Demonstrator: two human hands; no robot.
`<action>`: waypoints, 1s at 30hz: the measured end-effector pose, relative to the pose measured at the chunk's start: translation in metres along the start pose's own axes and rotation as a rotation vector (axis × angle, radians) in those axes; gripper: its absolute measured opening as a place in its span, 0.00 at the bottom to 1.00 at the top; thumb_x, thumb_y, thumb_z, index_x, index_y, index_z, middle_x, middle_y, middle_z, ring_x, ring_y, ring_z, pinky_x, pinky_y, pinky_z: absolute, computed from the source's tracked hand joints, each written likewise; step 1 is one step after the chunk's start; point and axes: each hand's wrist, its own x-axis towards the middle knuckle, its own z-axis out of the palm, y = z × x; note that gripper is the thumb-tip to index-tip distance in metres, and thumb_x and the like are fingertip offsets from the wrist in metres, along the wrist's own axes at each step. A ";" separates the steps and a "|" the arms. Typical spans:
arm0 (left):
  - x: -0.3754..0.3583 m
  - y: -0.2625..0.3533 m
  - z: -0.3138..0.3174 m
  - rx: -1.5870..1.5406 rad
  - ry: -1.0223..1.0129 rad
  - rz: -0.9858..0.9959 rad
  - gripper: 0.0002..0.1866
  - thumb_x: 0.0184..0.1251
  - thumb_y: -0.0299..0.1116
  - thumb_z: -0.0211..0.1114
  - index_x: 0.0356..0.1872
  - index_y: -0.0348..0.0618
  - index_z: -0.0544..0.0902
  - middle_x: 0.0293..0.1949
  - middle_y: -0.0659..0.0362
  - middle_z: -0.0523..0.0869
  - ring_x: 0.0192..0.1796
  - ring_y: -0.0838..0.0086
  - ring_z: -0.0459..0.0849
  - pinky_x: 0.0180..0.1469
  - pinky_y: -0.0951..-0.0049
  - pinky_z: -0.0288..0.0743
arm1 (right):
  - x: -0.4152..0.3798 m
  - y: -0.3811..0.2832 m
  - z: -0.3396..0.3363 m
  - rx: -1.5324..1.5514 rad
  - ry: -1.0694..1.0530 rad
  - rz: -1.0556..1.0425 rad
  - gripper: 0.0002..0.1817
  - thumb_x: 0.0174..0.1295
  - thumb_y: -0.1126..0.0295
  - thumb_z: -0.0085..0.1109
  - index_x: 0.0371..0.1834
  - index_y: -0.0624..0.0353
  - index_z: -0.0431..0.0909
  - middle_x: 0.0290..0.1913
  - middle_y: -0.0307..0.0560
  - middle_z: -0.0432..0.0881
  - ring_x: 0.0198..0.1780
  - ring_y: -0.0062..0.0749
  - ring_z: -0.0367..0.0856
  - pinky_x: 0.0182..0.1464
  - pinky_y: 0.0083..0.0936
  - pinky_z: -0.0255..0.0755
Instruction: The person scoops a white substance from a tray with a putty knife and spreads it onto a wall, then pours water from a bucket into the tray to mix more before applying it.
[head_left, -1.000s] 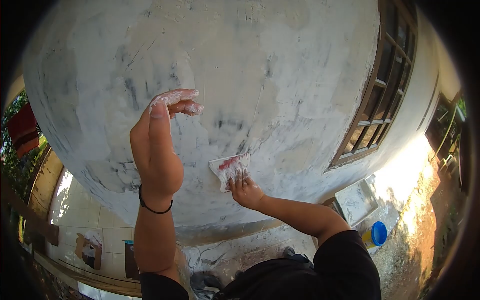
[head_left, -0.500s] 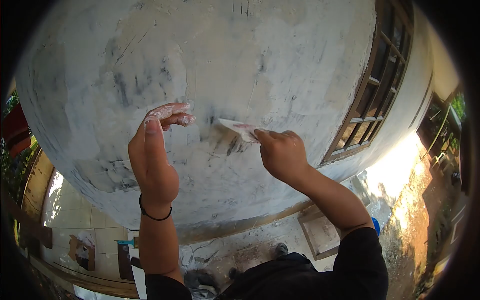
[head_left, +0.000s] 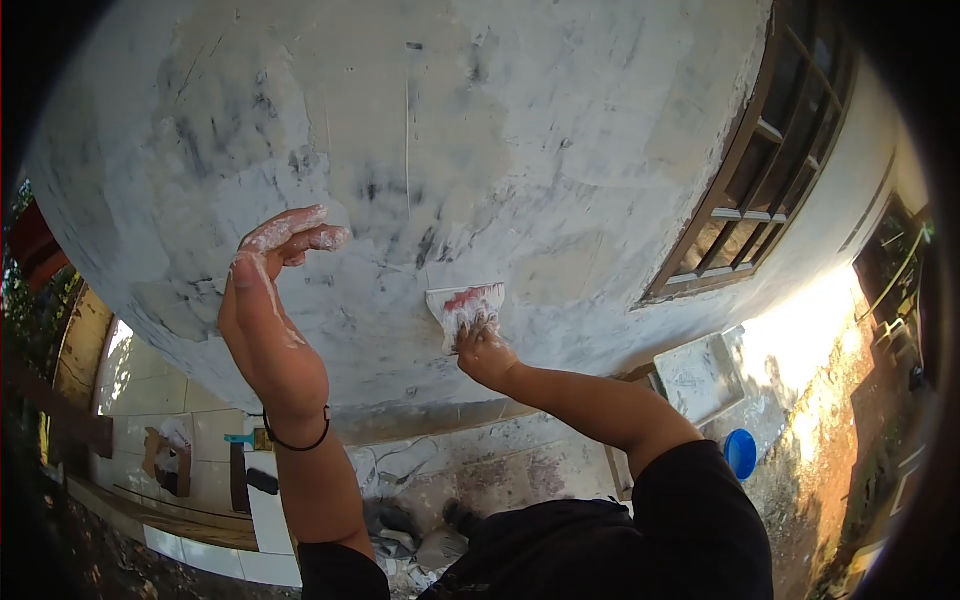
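One scraper (head_left: 467, 304) | long edge crosswise, upward | right hand (head_left: 486, 354): fingers gripping it | left hand (head_left: 268, 318): fingers half-curled, empty

a white-smeared, red-marked scraper (head_left: 468, 303) is resting against the wall (head_left: 570, 120) near the frame's centre, wide edge pointing upward; the wall is showing pale patches and dark streaks.

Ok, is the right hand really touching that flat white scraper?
Touching. The head view shows the right hand with its fingers laid on the lower part of the scraper.
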 end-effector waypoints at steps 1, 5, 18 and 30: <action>-0.004 0.006 0.007 0.007 0.006 -0.033 0.28 0.75 0.44 0.31 0.47 0.31 0.77 0.37 0.49 0.84 0.42 0.67 0.80 0.49 0.70 0.64 | -0.009 -0.005 0.004 0.011 0.018 0.002 0.22 0.53 0.69 0.51 0.48 0.73 0.77 0.36 0.72 0.81 0.35 0.49 0.84 0.44 0.39 0.75; -0.025 0.036 0.060 0.041 0.002 -0.118 0.27 0.75 0.44 0.32 0.47 0.32 0.77 0.36 0.51 0.84 0.42 0.69 0.79 0.48 0.71 0.63 | -0.066 0.001 0.007 0.687 -0.235 0.130 0.18 0.54 0.69 0.52 0.46 0.68 0.77 0.34 0.61 0.83 0.34 0.48 0.84 0.42 0.38 0.75; -0.193 0.061 0.434 -0.089 -0.544 -0.607 0.23 0.75 0.41 0.38 0.45 0.34 0.79 0.37 0.55 0.85 0.41 0.73 0.80 0.46 0.73 0.66 | -0.531 0.183 0.042 2.271 -0.063 1.684 0.11 0.56 0.77 0.58 0.42 0.67 0.81 0.35 0.39 0.82 0.36 0.23 0.77 0.40 0.22 0.70; -0.421 -0.023 0.688 -0.362 -1.168 -0.985 0.19 0.75 0.34 0.40 0.46 0.31 0.79 0.39 0.53 0.84 0.41 0.73 0.80 0.47 0.75 0.69 | -0.705 0.193 0.154 1.421 -0.004 2.474 0.11 0.61 0.68 0.59 0.39 0.66 0.81 0.28 0.43 0.83 0.27 0.26 0.78 0.33 0.25 0.70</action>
